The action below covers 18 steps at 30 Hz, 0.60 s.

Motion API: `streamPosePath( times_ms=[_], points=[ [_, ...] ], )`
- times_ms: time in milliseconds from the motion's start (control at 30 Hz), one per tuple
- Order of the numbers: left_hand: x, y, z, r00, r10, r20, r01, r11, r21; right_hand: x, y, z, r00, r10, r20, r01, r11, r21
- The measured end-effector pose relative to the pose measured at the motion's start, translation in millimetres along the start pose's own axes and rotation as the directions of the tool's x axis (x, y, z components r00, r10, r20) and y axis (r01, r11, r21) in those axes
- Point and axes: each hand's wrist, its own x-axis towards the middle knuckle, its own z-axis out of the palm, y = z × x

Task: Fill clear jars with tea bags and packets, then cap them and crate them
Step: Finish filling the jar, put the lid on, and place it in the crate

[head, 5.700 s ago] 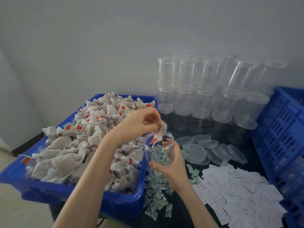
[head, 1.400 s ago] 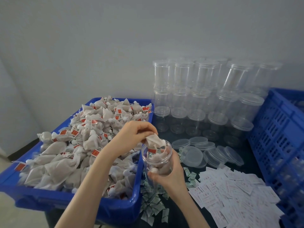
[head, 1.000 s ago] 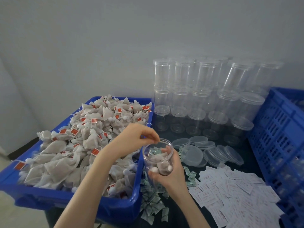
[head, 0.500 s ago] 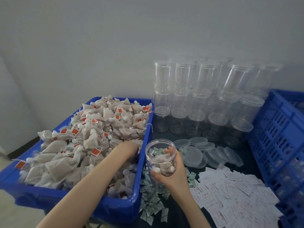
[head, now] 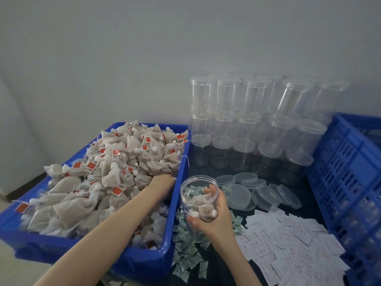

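Filling step: right hand [head: 214, 218] grips the jar [head: 199, 200], 2-3 tea bags inside. Left hand [head: 162, 180], left of jar, digs in bin [head: 179, 178]; fingers hidden, can't tell. Next: lift 1 bag over to the jar's mouth.

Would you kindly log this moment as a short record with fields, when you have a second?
Left hand: reaching into the tea bags in the blue bin; grip unclear
Right hand: holds the open jar
Jar contents: a few tea bags, far from full
Lids: loose on the table, beyond the jar
Packets: green pile beside the bin
Crate: at right
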Motion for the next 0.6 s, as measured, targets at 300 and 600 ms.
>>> streamPosePath(
  times_ms=[300, 600],
  points=[
    [-1.5, -10.7, -12.2, 0.996, -0.075, -0.054, 0.072, 0.996, -0.049, -2.2, -0.3, -4.3, 0.999, 0.035, -0.006, -0.035, 0.999, 0.013],
    [-13.2, -36.5, -31.0, 0.963, -0.195, -0.186, 0.109, 0.913, -0.393, -2.8, -0.7, -5.1, 0.997, 0.073, 0.005, -0.073, 0.996, 0.046]
  ],
)
